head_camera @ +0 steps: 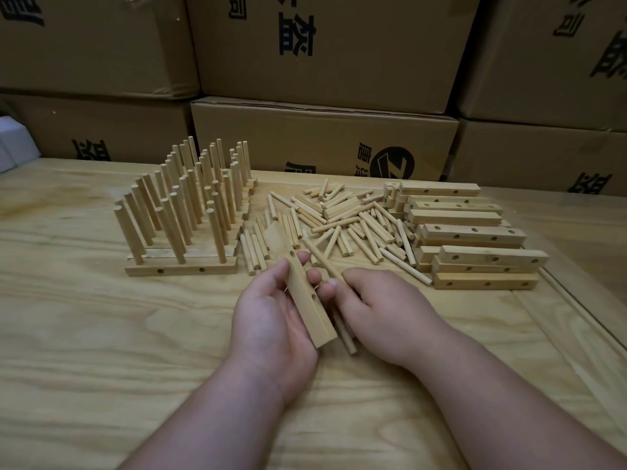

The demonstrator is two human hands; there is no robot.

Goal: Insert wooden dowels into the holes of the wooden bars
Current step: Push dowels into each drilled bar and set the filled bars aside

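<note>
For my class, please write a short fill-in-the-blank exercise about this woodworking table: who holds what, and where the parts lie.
1. The left hand holds a pale wooden bar with holes, and the right hand holds round wooden ____.
2. The finished bars with upright dowels stand on the person's ____ side.
3. The stack of empty drilled bars lies to the ____ of the loose dowel pile.
4. Behind the light wooden table stand brown cardboard ____.

Missing words: dowels; left; right; boxes

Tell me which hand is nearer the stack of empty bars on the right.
Right. The right hand, holding dowels, sits just in front-left of the stack of empty bars; the left hand, holding a bar, is farther left.
</note>
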